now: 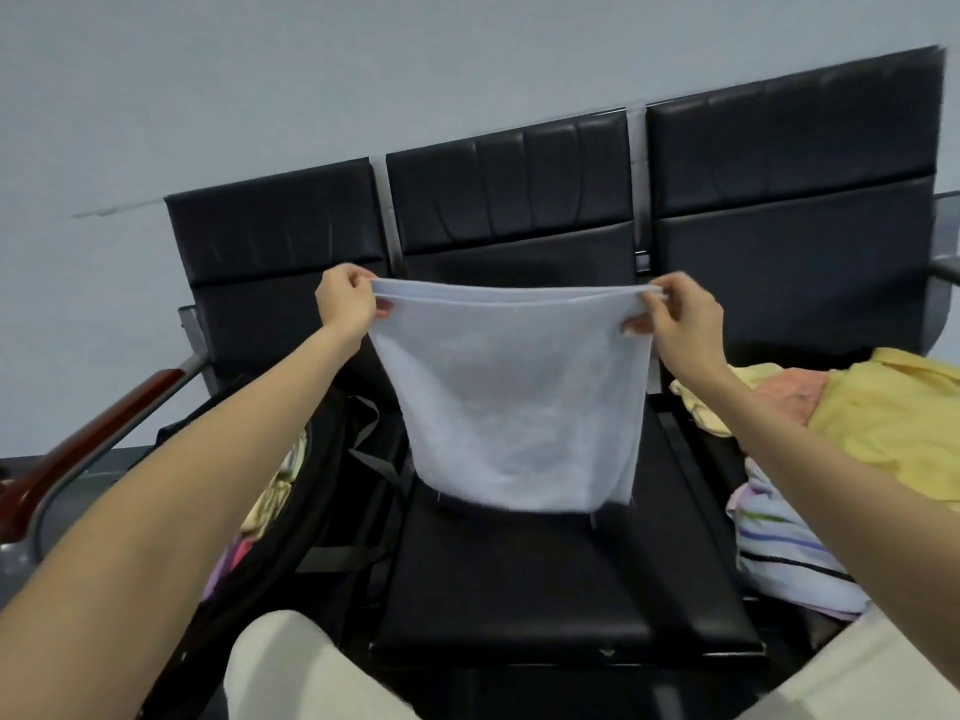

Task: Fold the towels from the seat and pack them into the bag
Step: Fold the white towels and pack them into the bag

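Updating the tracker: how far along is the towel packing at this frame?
Partway. Done: some coloured fabric already sits inside the black bag on the left seat. In hand: the left hand and right hand each pinch a top corner of the light blue towel, hanging doubled over the middle seat. Left: a yellow towel, a pink one and a striped towel remain unfolded on the right seat.

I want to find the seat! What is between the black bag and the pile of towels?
In the head view, the middle black seat lies between the black bag and towel pile; the held white towel hangs above it.
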Demonstrator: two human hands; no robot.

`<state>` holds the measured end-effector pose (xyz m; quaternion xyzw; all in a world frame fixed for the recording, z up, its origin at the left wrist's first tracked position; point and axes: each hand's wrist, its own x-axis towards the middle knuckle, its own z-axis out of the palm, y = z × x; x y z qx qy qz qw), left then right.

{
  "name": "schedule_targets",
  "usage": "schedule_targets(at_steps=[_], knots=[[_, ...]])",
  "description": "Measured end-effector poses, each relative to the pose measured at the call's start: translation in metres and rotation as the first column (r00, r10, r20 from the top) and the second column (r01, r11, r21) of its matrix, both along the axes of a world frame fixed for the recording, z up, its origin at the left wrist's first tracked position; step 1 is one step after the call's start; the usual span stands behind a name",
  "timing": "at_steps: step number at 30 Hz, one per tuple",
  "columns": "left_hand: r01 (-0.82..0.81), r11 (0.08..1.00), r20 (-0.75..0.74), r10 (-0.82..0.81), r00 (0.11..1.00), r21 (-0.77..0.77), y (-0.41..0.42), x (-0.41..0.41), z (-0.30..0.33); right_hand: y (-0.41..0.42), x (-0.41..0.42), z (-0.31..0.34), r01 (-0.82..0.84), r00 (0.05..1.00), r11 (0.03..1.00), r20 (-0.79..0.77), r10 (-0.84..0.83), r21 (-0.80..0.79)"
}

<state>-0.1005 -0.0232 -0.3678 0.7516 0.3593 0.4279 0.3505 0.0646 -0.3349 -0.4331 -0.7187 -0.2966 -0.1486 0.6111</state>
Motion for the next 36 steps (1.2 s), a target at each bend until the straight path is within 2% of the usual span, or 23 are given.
schedule_targets(at_steps=[3,6,11,14,17,21,24,27,29,31,33,34,36], knots=[[0.003,0.994,0.006,-0.004,1.000,0.110,0.007,0.010,0.006,0.003,0.002,0.009,0.033,0.999,0.998,0.024,-0.034,0.047],[0.040,0.992,-0.029,-0.036,0.999,0.119,0.006,0.011,-0.004,-0.002,0.006,-0.005,0.048,0.999,0.999,0.016,-0.049,0.016],[0.156,0.985,-0.195,-0.139,0.971,0.078,-0.001,-0.012,-0.061,-0.018,-0.007,-0.062,0.016,0.998,0.998,-0.054,-0.020,-0.066],[0.199,0.980,-0.339,-0.184,0.923,0.011,-0.007,-0.037,-0.108,-0.032,-0.025,-0.108,0.019,0.996,0.990,-0.087,-0.031,-0.139],[0.262,0.962,-0.513,-0.264,0.817,-0.078,-0.010,-0.071,-0.162,-0.048,-0.049,-0.156,-0.039,0.988,0.970,-0.155,0.001,-0.239],[0.252,0.947,-0.678,-0.318,0.663,-0.198,-0.024,-0.117,-0.228,-0.067,-0.084,-0.205,-0.213,0.950,0.909,-0.292,0.108,-0.357],[0.262,0.939,-0.753,-0.336,0.566,-0.222,-0.034,-0.141,-0.258,-0.076,-0.102,-0.219,-0.319,0.915,0.857,-0.367,0.167,-0.404],[0.357,0.910,-0.800,-0.372,0.471,-0.212,-0.036,-0.156,-0.276,-0.080,-0.110,-0.221,-0.379,0.884,0.835,-0.423,0.199,-0.399],[0.433,0.878,-0.854,-0.376,0.360,-0.203,-0.038,-0.161,-0.281,-0.081,-0.111,-0.223,-0.396,0.874,0.824,-0.441,0.203,-0.406],[0.479,0.864,-0.935,-0.286,0.211,-0.156,-0.047,-0.159,-0.281,-0.081,-0.111,-0.226,-0.424,0.858,0.813,-0.464,0.220,-0.398],[0.539,0.842,-0.989,-0.098,0.110,-0.023,-0.064,-0.150,-0.275,-0.081,-0.111,-0.227,-0.456,0.838,0.803,-0.490,0.241,-0.384],[0.567,0.823,-0.991,-0.063,0.115,0.013,-0.074,-0.145,-0.272,-0.081,-0.110,-0.228,-0.467,0.829,0.800,-0.500,0.250,-0.376],[0.608,0.793,-0.966,-0.189,0.179,-0.043,-0.096,-0.133,-0.268,-0.081,-0.111,-0.227,-0.482,0.820,0.797,-0.508,0.264,-0.365]])
